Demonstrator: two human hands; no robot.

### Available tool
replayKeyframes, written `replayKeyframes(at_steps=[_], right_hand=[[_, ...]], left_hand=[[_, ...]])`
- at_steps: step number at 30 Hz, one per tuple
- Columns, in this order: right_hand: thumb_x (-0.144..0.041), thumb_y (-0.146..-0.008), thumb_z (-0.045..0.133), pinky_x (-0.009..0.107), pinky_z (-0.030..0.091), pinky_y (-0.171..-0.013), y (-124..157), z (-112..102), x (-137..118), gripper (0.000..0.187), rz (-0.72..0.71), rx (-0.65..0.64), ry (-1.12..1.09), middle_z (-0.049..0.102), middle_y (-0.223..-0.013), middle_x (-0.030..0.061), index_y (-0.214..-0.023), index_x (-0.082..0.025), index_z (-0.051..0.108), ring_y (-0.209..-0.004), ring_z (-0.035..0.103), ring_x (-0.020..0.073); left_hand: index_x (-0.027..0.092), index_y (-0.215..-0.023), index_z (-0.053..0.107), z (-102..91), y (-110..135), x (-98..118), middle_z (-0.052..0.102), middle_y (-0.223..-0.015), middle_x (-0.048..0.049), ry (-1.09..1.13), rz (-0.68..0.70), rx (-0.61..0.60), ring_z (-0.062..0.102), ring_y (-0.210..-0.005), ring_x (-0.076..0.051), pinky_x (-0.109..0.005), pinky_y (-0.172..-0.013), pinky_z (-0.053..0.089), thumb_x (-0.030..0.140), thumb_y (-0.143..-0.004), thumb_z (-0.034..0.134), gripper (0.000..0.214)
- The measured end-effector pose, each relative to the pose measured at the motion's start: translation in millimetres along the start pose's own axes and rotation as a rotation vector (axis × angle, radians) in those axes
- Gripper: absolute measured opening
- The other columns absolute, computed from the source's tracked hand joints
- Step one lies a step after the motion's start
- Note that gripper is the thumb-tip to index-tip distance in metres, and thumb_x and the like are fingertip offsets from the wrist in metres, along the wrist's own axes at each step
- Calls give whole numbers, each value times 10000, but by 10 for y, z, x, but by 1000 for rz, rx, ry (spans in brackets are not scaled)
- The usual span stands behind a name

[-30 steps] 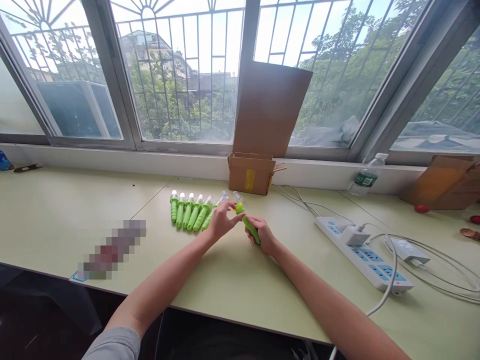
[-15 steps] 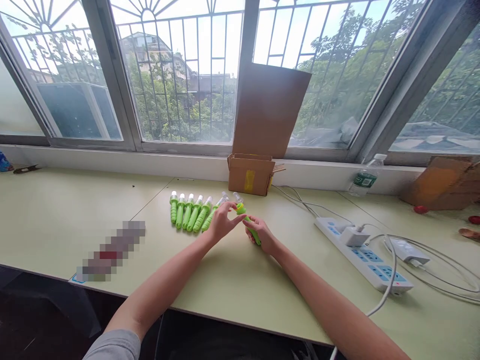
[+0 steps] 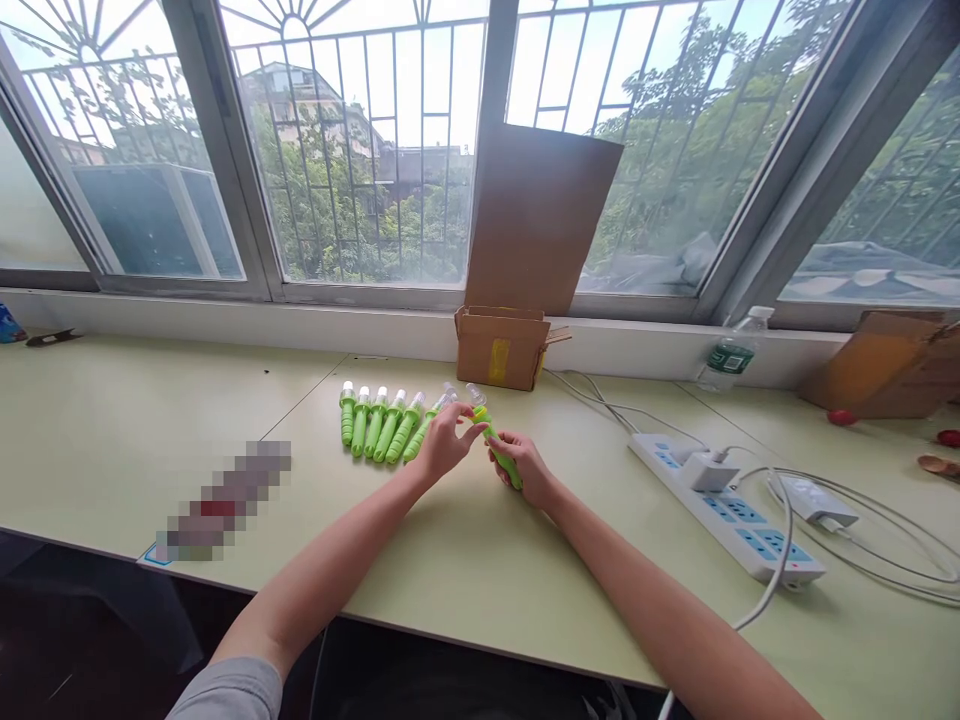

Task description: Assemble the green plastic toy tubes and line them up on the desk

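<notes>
My right hand [image 3: 529,468] is wrapped round the body of a green plastic tube [image 3: 509,468], which slants up and to the left just above the table. At its upper end sits a yellow-green collar [image 3: 480,413], pinched between the thumb and fingers of my left hand [image 3: 444,445]. A clear plastic piece [image 3: 475,394] shows just behind the collar; whether it touches the tube I cannot tell. Left of my hands, several similar green tubes with clear, white-tipped tops [image 3: 388,432] lie side by side. My left hand partly covers those at the row's right end.
Behind my hands a small cardboard box [image 3: 476,350] stands against the window ledge, its tall flap upright. To the right lie a white power strip [image 3: 731,520] with cables and a plastic bottle [image 3: 729,358]. A blurred-out object [image 3: 225,505] is at the front left.
My left thumb and fingers have shifted slightly around the collar. The tube in my right hand has barely moved, and the row of tubes is unchanged.
</notes>
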State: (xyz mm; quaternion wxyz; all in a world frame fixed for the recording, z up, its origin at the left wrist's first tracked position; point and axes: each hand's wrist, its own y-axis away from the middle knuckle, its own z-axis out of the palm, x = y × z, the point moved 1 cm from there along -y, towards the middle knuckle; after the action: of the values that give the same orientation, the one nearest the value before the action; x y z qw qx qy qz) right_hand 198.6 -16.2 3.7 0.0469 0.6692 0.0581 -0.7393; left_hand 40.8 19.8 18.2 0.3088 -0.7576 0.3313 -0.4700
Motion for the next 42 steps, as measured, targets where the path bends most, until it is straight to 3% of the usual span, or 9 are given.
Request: replayKeyframes(at_steps=[21,24,31,35,42], right_hand=[[-479,-731,605,224,286,-357,0,-28,7,326,30,-57,-15,537,-530,-11,-796,-161,579,-372,432,95],[-516,-751,565,235,310,-373,23,17,-1,356,-20,-33,89,567,-585,7,-807,-165,580,-391,450,104],[-535,-833,445,240,317,-439,53,121,23,395,-292,219,517,485,-514,-16,-648,-194,522,-433,431,112],[-540,-821,447,241,283,-400,42,115,39,400,-232,182,432,464,-491,-22,-627,-197,516,-399,385,103],[-564,-753,514,223,232,-319,39,95,11,415,-89,83,167,461,-479,-39,-857,-172,604,-349,348,88]], left_hand=[[187,-899,532,26,16,-43,645,-935,-59,46,-17,-27,639,-853,-171,-362,-727,583,395,-786,626,255],[189,-893,532,28,40,-55,652,-946,-60,13,-2,8,640,-869,-174,-364,-741,573,378,-786,633,239],[197,-885,541,0,54,-34,657,-973,-59,-103,37,61,628,-907,-194,-372,-776,536,377,-770,653,241],[196,-880,553,6,42,-36,656,-888,-44,-135,26,42,627,-843,-186,-353,-734,533,406,-766,648,257],[194,-850,550,20,22,-60,638,-847,-36,-124,18,41,616,-802,-173,-337,-704,533,437,-758,645,277]])
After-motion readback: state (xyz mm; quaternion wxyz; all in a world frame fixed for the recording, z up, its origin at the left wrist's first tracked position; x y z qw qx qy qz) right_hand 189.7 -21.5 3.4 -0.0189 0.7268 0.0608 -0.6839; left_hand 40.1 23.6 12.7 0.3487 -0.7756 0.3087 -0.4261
